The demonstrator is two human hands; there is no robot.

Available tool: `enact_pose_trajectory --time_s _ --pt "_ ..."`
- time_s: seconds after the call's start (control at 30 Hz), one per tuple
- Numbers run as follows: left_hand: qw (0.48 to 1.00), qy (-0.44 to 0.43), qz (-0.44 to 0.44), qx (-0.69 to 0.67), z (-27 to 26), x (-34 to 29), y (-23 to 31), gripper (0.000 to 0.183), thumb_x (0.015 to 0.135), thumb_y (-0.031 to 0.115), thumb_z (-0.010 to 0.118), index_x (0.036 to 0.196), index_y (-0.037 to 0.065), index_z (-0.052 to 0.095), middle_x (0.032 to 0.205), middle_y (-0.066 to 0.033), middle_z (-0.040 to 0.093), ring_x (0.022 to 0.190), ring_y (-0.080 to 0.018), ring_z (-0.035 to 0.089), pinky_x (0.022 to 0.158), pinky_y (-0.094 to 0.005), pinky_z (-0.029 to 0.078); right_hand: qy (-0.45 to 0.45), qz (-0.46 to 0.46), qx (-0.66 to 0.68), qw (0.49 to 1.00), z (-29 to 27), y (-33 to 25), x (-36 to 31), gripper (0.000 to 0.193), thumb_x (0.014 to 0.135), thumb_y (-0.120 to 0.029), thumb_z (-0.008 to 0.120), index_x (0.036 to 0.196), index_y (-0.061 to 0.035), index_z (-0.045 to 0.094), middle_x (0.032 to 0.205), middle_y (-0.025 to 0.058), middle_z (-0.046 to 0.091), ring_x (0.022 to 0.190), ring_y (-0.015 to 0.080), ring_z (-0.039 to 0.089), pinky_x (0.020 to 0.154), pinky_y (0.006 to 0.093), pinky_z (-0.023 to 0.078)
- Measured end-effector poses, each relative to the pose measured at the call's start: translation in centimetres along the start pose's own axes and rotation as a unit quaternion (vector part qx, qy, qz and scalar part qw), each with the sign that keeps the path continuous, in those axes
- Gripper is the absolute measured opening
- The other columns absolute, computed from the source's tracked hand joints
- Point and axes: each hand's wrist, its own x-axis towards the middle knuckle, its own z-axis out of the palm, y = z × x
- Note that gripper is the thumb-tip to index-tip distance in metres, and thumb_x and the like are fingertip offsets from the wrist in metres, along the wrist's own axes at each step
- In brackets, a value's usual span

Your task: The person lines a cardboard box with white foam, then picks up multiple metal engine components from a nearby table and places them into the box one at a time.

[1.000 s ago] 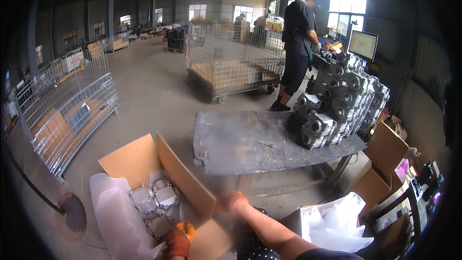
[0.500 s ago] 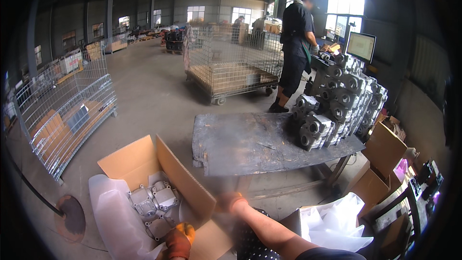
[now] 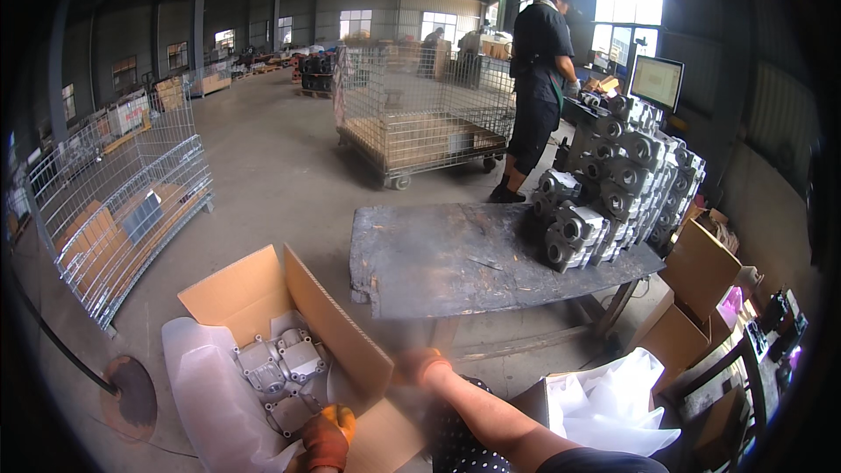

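At the lower left stands an open cardboard box (image 3: pixel 337 324) lined with white translucent plastic sheeting (image 3: pixel 206 390). Grey cast metal housings (image 3: pixel 272 368) lie inside it. My left hand (image 3: pixel 328 436), in an orange work glove, is at the box's near side beside the housings. Its fingers are curled closed; whatever they grip is hidden. My right hand (image 3: pixel 420 367), also in an orange glove, is by the lower right corner of the raised flap. A blurred patch covers its fingers, so its grip does not show.
A dark worktable (image 3: pixel 438 254) bears stacked metal housings (image 3: pixel 613 184). At lower right is another box with white plastic sheeting (image 3: pixel 604 403). Wire cages stand at left (image 3: pixel 123 219) and behind the table (image 3: pixel 429 123). A co-worker (image 3: pixel 536 79) stands near a monitor (image 3: pixel 657 83).
My hands and the box stay practically where they were. The co-worker's head and forearm have shifted slightly near the monitor.
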Motion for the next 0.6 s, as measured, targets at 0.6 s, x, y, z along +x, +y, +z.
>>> enact_pose_trajectory --time_s 0.6 --pt "1.000 0.002 0.013 -0.004 -1.3 -0.3 1.0 0.026 0.079 0.037 0.058 0.085 0.014 0.070 0.076 -0.0134 0.067 0.071 -0.0324 0.066 0.065 -0.0393 0.052 0.007 0.003 0.003 1.000 2.1 1.5 2.0 0.029 0.083 -0.022 0.049 0.093 -0.0046 0.070 0.092 0.0156 0.068 0.085 0.0332 0.067 0.071 0.0411 0.052"
